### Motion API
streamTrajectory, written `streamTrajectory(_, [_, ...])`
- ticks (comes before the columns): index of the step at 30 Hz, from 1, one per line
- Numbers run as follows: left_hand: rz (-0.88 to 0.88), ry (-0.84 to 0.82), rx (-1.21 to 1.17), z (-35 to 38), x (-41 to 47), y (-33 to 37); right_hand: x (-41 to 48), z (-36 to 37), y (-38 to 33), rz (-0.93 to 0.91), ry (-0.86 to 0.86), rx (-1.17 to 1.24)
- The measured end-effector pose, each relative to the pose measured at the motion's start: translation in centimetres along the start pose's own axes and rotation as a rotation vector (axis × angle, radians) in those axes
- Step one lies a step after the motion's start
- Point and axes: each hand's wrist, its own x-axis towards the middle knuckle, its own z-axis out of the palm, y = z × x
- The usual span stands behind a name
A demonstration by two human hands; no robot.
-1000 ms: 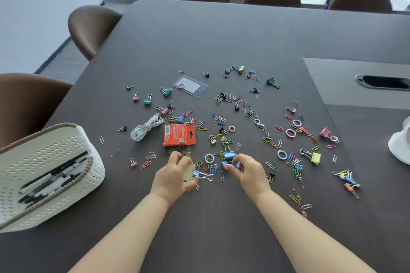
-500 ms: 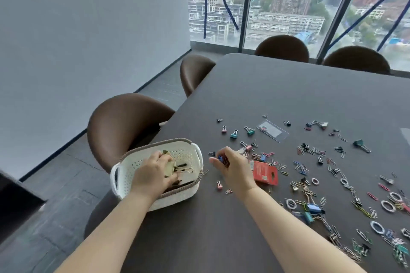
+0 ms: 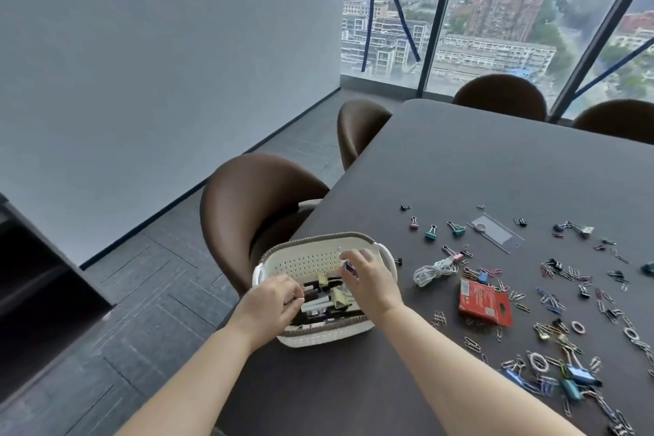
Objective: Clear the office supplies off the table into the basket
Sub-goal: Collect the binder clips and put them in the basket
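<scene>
Both hands over the basket point(image 3: 318, 236). We see the right hand point(image 3: 373, 281) pinching a small blue clip point(image 3: 348, 267) between thumb and forefinger, directly above the basket's far wall. The left hand point(image 3: 272, 304) curls inside the near rim; we cannot tell whether it holds anything. The red box point(image 3: 485, 301) and loose clips point(image 3: 546, 327) lie on the table point(image 3: 477, 159), right of the right wrist.

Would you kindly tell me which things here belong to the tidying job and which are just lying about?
Job: white basket, dark table, red box, white cable, clear badge holder, scattered binder clips and paper clips, blue clip held in the right hand.
Lying about: brown chairs, window.
</scene>
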Motion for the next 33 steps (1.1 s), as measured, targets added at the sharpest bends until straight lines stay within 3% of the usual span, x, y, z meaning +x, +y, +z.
streamTrajectory(3, [0.037,0.024,0.013,0.3,-0.5,-0.8,-0.1,0.7,0.4,0.002,-0.041,-0.075])
streamTrajectory(11, [0.113,0.125,-0.002,1.4,1.7,1.6,-2.3,-1.6,2.1,0.050,0.216,-0.148])
streamTrajectory(16, [0.318,0.177,0.031,3.5,4.0,6.5,-6.4,-4.4,6.7,0.150,0.322,-0.166])
streamTrajectory(20, [0.540,0.180,0.036,7.3,5.3,11.9,-11.7,-6.5,12.4,0.333,0.328,-0.230])
streamTrajectory(26, [0.709,-0.168,0.190,15.6,5.1,17.6,-21.4,-7.7,19.4,0.655,0.270,-0.398])
streamTrajectory(29, [0.606,-0.417,0.298,19.1,4.9,19.5,-25.3,-8.4,21.8,0.799,0.231,-0.475])
streamTrajectory(33, [0.555,-0.632,0.400,22.6,4.7,21.6,-28.9,-8.5,24.2,0.990,0.131,-0.473])
